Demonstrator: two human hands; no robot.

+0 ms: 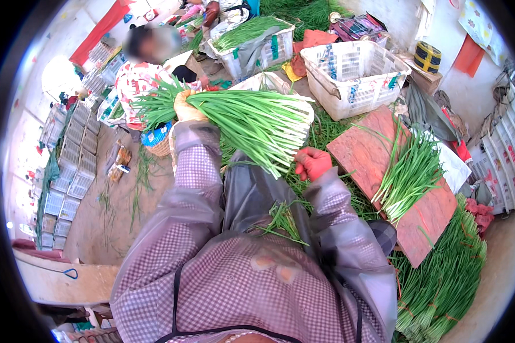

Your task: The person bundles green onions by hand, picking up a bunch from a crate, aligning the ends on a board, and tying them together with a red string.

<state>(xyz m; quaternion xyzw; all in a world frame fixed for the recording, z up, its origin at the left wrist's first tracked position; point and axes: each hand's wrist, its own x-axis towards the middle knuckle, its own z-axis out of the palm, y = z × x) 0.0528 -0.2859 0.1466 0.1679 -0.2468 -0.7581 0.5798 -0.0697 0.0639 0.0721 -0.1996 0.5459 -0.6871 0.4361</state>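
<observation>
My left hand (187,107), in a pale yellowish glove, grips a big bunch of garlic chives (252,117) near its leafy part. The green leaf tips point left and the white stem ends fan out to the right. Just below those white ends is my right hand (313,163) in a red glove, its fingers curled in; whether anything is inside them is hidden. A smaller bunch of chives (409,174) lies on a reddish board (363,143) to the right. Some loose chive bits (283,223) rest on my dark apron (249,191).
Tied chive bundles (446,280) are piled at the lower right. A white basket (355,86) stands beyond the board, and another basket (263,57) holds chives. Another person (140,86) sits at the far left. Crates (68,166) are stacked along the left wall.
</observation>
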